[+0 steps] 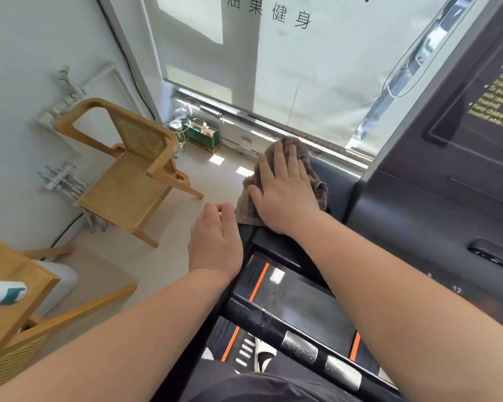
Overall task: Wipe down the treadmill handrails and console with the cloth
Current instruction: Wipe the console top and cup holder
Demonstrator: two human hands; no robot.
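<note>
Hovering just beside the cloth's near edge, the left hand (215, 239) has loosely curled fingers and holds nothing. The brown cloth (318, 188) lies bunched on the treadmill handrail (273, 249) under the right hand (285, 192), which presses it with flat, straight fingers. Soft, light and limp, it probably slides best under a spread palm. The console (447, 175) stands right of that hand.
</note>
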